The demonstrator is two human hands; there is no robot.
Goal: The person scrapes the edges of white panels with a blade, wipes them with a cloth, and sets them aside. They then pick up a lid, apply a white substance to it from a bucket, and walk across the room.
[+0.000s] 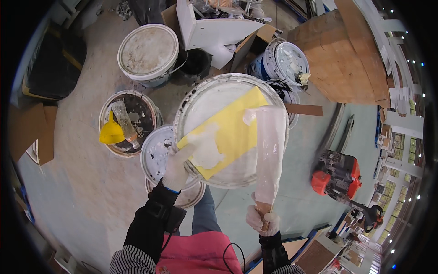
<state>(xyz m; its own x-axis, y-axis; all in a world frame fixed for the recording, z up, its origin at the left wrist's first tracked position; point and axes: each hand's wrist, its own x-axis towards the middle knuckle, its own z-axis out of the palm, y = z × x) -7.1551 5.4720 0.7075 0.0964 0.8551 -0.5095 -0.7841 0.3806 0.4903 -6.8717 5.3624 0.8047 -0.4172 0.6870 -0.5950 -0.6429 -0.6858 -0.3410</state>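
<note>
Left hand (177,168), gloved, gripped the near corner of a yellow board (228,132), fingers curled over its edge. Board lay tilted over the open white bucket (191,98), smeared with white paste (206,150) near the held end. Right hand (262,220), gloved, was closed round the wooden handle of a broad scraper (269,150), blade caked white and resting on the board's right side. Board looked thin, stiff and light; paste likely made it slick, so the clean edge seemed the better hold. Scraper probably flexed a little, best held by the handle. A lidded bucket (148,52) and a yellow funnel (111,132) stood to the left.
</note>
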